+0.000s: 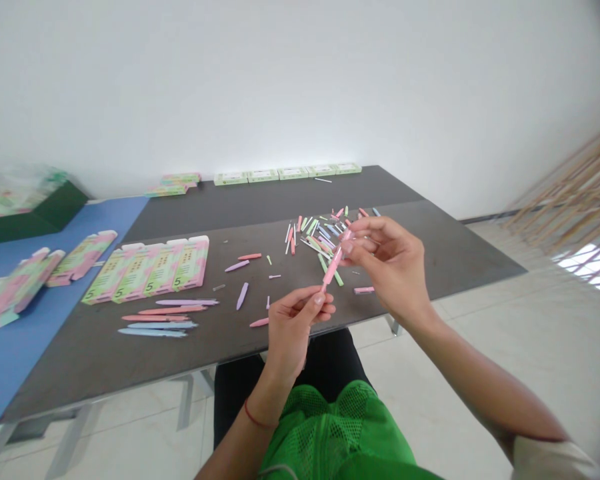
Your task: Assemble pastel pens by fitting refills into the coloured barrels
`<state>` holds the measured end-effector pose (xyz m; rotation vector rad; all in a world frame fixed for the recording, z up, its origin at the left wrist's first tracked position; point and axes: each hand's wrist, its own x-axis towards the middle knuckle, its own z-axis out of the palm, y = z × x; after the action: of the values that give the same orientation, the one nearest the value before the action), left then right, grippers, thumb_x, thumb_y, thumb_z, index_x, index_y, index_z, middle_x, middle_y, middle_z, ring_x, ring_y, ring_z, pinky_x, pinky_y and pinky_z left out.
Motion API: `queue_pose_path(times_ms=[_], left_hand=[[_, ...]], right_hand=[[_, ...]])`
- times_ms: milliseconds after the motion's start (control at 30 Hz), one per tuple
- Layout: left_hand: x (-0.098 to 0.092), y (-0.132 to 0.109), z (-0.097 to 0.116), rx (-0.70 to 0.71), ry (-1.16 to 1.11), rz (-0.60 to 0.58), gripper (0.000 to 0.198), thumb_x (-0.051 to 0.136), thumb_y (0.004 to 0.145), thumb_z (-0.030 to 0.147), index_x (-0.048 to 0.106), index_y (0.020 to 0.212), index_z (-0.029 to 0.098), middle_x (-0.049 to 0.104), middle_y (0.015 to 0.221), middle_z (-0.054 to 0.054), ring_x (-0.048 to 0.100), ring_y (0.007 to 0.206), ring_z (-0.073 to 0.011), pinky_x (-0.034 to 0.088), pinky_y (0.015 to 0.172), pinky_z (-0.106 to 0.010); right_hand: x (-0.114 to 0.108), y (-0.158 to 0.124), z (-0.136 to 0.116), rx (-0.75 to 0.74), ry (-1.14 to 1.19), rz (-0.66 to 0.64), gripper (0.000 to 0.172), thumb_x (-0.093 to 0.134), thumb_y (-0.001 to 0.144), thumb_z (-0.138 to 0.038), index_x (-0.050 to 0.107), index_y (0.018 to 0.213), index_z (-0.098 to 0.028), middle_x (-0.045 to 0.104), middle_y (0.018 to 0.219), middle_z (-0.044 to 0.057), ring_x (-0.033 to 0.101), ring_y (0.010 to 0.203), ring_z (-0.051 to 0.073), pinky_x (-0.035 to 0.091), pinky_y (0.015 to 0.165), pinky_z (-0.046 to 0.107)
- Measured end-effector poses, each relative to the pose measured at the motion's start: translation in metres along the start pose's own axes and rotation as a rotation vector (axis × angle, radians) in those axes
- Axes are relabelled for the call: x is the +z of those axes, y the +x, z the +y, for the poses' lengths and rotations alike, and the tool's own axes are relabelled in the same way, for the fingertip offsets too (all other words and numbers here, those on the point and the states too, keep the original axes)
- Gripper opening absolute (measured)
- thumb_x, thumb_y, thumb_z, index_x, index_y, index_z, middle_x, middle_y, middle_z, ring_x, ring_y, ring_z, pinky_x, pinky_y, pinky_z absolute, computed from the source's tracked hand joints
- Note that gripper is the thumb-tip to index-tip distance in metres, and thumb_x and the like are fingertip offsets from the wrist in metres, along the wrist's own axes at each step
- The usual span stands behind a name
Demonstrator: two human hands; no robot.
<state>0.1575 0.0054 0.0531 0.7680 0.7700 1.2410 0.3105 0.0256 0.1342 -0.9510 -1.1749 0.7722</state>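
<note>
A pink pen [333, 268] slants between my two hands above the table's front part. The fingers of my left hand [295, 323] pinch its lower end. Closed round its upper end are the thumb and fingers of my right hand [393, 263], which partly cover it. Behind the pen lies a loose heap of pen parts [310, 230] in pink, green, purple, blue and white. Left of my hands are a purple barrel piece [243, 296], another purple piece [237, 266] and a red one [250, 257]. A pink piece [259, 322] lies right beside my left hand.
Several purple, red and blue pens [163, 318] lie in a row at left. Behind them are printed boxes [153, 270]; more boxes [293, 173] line the table's back edge. A dark green bin [55, 207] and flattened-looking cartons [83, 257] are on the blue surface.
</note>
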Motion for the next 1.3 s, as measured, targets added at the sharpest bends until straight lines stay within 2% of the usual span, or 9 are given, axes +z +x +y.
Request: queue_pose_path(times_ms=[133, 267, 367, 467, 633, 800, 1033, 1300], left_hand=[[-0.001, -0.001, 0.009, 0.154, 0.2, 0.024, 0.019, 0.085, 0.08, 0.03, 0.082, 0.093, 0.016, 0.08, 0.079, -0.005, 0.074, 0.064, -0.0146, 0.062, 0.062, -0.024], [-0.003, -0.003, 0.034, 0.54, 0.69, 0.063, 0.009, 0.077, 0.087, 0.023, 0.081, 0.096, 0.02, 0.079, 0.079, -0.001, 0.073, 0.066, -0.0135, 0.061, 0.066, -0.023], [0.0, -0.003, 0.056, 0.861, 1.029, 0.001, 0.011, 0.07, 0.092, 0.016, 0.078, 0.098, 0.02, 0.077, 0.083, -0.001, 0.07, 0.069, -0.0115, 0.057, 0.069, -0.022], [0.004, -0.002, 0.07, 1.014, 1.155, -0.065, 0.01, 0.067, 0.094, 0.013, 0.075, 0.097, 0.019, 0.075, 0.082, -0.001, 0.067, 0.069, -0.01, 0.054, 0.068, -0.021], [0.005, 0.0, 0.073, 1.059, 1.209, -0.142, 0.007, 0.066, 0.096, 0.014, 0.071, 0.1, 0.018, 0.073, 0.084, -0.001, 0.065, 0.072, -0.0096, 0.053, 0.071, -0.021], [0.003, -0.002, 0.075, 1.149, 1.277, -0.189, 0.008, 0.068, 0.096, 0.015, 0.068, 0.104, 0.019, 0.075, 0.09, -0.002, 0.068, 0.076, -0.0111, 0.054, 0.073, -0.022], [0.005, -0.006, 0.089, 1.232, 1.47, -0.266, 0.005, 0.066, 0.097, 0.016, 0.064, 0.101, 0.018, 0.073, 0.085, -0.003, 0.067, 0.074, -0.0128, 0.052, 0.069, -0.025], [0.003, -0.004, 0.098, 1.248, 1.577, -0.315, 0.002, 0.063, 0.098, 0.017, 0.063, 0.098, 0.019, 0.073, 0.084, -0.002, 0.068, 0.072, -0.0136, 0.053, 0.069, -0.026]], right_hand=[[-0.001, 0.0, 0.011, 0.1, 0.075, -0.012, 0.03, 0.089, 0.075, -0.031, 0.069, 0.096, -0.022, 0.072, 0.089, 0.0, 0.072, 0.076, 0.014, 0.068, 0.069, 0.03], [-0.004, 0.002, 0.027, 0.31, 0.31, -0.001, 0.031, 0.09, 0.074, -0.027, 0.066, 0.093, -0.021, 0.072, 0.082, -0.004, 0.074, 0.078, 0.013, 0.068, 0.076, 0.03], [-0.004, 0.002, 0.038, 0.456, 0.456, -0.011, 0.029, 0.09, 0.075, -0.023, 0.066, 0.089, -0.02, 0.075, 0.081, -0.003, 0.076, 0.081, 0.013, 0.067, 0.083, 0.029], [-0.001, 0.0, 0.046, 0.57, 0.563, -0.01, 0.024, 0.088, 0.076, -0.017, 0.068, 0.089, -0.018, 0.077, 0.083, 0.0, 0.077, 0.082, 0.014, 0.066, 0.086, 0.028], [0.006, -0.006, 0.052, 0.698, 0.738, 0.0, 0.009, 0.074, 0.086, -0.008, 0.071, 0.089, -0.016, 0.078, 0.082, 0.002, 0.078, 0.081, 0.012, 0.065, 0.085, 0.021], [0.008, -0.009, 0.056, 0.837, 0.835, -0.004, 0.011, 0.067, 0.091, -0.005, 0.07, 0.087, -0.015, 0.078, 0.081, 0.003, 0.078, 0.078, 0.012, 0.066, 0.083, 0.021], [0.008, -0.014, 0.062, 0.906, 0.848, -0.087, 0.006, 0.069, 0.091, -0.007, 0.07, 0.092, -0.013, 0.08, 0.087, 0.005, 0.078, 0.08, 0.012, 0.065, 0.084, 0.019], [0.019, -0.017, 0.061, 0.967, 0.899, -0.006, 0.016, 0.06, 0.094, -0.001, 0.068, 0.09, -0.014, 0.078, 0.077, 0.002, 0.077, 0.07, 0.01, 0.065, 0.072, 0.015]])
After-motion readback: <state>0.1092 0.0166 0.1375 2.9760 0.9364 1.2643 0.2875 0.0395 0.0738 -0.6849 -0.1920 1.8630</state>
